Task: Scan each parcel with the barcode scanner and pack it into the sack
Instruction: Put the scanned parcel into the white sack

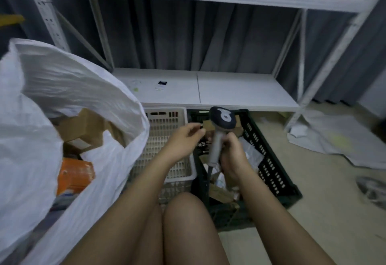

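My right hand (230, 156) grips the grey handle of the barcode scanner (221, 126), whose dark head points up over the black crate (269, 160). Several parcels (250, 154) in clear and brown wrapping lie inside that crate. My left hand (183, 137) hovers over the gap between the two crates, fingers loosely curled and holding nothing. The big white sack (62, 89) stands open at the left, with brown boxes (83, 128) and an orange parcel (75, 174) inside it.
A white plastic crate (167, 139) sits between the sack and the black crate. A white metal shelf (208, 91) stands behind, with small items on its low board. White sheeting (338, 137) lies on the floor at right. My knees (167, 233) fill the bottom.
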### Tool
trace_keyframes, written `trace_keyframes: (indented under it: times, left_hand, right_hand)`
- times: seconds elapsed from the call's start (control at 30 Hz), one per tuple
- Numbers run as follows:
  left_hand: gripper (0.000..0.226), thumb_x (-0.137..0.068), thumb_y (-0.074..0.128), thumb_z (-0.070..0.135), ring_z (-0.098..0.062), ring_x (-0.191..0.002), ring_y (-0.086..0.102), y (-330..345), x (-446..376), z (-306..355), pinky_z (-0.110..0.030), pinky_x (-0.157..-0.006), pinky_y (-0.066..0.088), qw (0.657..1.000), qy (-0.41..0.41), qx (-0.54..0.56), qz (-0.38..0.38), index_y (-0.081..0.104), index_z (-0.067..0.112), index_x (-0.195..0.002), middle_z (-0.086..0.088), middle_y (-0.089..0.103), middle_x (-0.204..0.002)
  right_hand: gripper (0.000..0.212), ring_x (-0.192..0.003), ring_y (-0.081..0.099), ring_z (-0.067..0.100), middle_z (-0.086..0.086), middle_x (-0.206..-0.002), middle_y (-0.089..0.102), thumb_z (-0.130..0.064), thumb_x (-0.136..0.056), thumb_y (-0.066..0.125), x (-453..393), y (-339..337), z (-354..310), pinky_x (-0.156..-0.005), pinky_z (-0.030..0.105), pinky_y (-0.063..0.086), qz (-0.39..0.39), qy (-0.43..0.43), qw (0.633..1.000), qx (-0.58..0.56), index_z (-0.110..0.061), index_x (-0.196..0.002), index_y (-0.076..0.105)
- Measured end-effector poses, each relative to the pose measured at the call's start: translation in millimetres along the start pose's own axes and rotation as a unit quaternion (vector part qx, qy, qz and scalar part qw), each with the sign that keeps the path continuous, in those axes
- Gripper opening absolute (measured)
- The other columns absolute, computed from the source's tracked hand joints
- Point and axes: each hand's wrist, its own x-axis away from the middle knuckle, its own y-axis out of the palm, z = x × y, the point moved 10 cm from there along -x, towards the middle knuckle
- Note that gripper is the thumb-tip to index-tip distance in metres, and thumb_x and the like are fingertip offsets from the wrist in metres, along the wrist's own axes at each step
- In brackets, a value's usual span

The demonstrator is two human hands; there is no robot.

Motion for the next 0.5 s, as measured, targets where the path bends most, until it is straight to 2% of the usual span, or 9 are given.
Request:
trace_keyframes:
  times: [0.07, 0.1, 0.17, 0.23, 0.3, 0.4, 0.5]
  left_hand:
    - [0.039, -0.099, 0.052, 0.027, -0.007, -0.110, 0.052, 54.4, -5.7, -8.5, -0.023, -0.091, 0.043, 0.994, -0.034, 0.049, -0.095, 0.048, 0.016, -0.137, 0.009, 0.053, -0.125]
    - [0.039, -0.098, 0.054, 0.027, -0.010, -0.110, 0.056, 74.8, -8.8, -15.8, -0.027, -0.093, 0.046, 0.990, -0.046, 0.064, -0.115, 0.048, 0.017, -0.135, 0.005, 0.057, -0.127]
    - [0.040, -0.095, 0.059, 0.024, -0.016, -0.112, 0.059, 97.0, -16.4, -33.1, -0.037, -0.099, 0.048, 0.990, -0.065, 0.082, -0.094, 0.049, 0.016, -0.133, -0.001, 0.061, -0.126]
    - [0.039, -0.094, 0.061, 0.017, -0.019, -0.114, 0.059, 104.4, -27.0, -48.1, -0.042, -0.102, 0.046, 0.993, -0.070, 0.080, -0.054, 0.052, 0.014, -0.132, -0.003, 0.062, -0.124]
    - [0.043, -0.093, 0.062, 0.014, -0.020, -0.117, 0.057, 108.4, -36.8, -62.1, -0.043, -0.104, 0.045, 0.993, -0.082, 0.072, -0.043, 0.051, 0.014, -0.134, -0.004, 0.061, -0.127]
    - [0.046, -0.094, 0.060, 0.013, -0.021, -0.117, 0.055, 108.6, -53.9, -87.2, -0.036, -0.100, 0.045, 0.991, -0.113, 0.055, -0.048, 0.047, 0.014, -0.138, -0.003, 0.058, -0.129]
    - [0.047, -0.093, 0.060, 0.010, -0.016, -0.110, 0.054, 107.6, -74.5, -109.7, -0.030, -0.092, 0.042, 0.989, -0.128, 0.043, -0.063, 0.047, 0.016, -0.138, 0.001, 0.058, -0.124]
  right_hand:
    - [0.037, -0.095, 0.058, 0.025, 0.012, -0.096, 0.064, -0.008, -0.097, 0.028, 4.4, -19.4, 5.1, -0.083, 0.036, 0.048, -0.019, 0.024, 0.997, -0.073, -0.010, -0.090, 0.065]
    - [0.043, -0.096, 0.060, 0.024, 0.011, -0.096, 0.067, -0.008, -0.096, 0.025, 4.7, -24.8, 8.2, -0.083, 0.036, 0.048, -0.041, 0.032, 0.993, -0.102, -0.013, -0.088, 0.067]
    - [0.041, -0.106, 0.058, 0.024, 0.011, -0.111, 0.066, -0.014, -0.092, 0.025, 3.0, -33.9, 18.4, -0.091, 0.037, 0.046, -0.077, 0.048, 0.990, -0.106, -0.016, -0.104, 0.064]
    - [0.046, -0.118, 0.050, 0.021, 0.006, -0.128, 0.059, -0.025, -0.080, 0.038, -7.2, -48.5, 34.0, -0.100, 0.037, 0.037, -0.080, 0.072, 0.994, -0.035, -0.020, -0.121, 0.059]
    - [0.060, -0.124, 0.045, 0.018, 0.002, -0.140, 0.051, -0.030, -0.073, 0.050, -21.9, -68.2, 44.1, -0.104, 0.035, 0.034, -0.066, 0.081, 0.990, 0.096, -0.022, -0.132, 0.056]
    - [0.041, -0.125, 0.047, 0.020, 0.004, -0.139, 0.052, -0.015, -0.095, 0.049, -51.8, -106.9, 46.7, -0.096, 0.029, 0.039, -0.003, 0.041, 0.942, 0.333, -0.018, -0.134, 0.055]
    - [0.033, -0.120, 0.051, 0.023, 0.007, -0.131, 0.055, -0.010, -0.098, 0.050, -89.3, -148.9, 77.4, -0.089, 0.027, 0.041, 0.044, 0.066, 0.917, 0.392, -0.010, -0.131, 0.056]
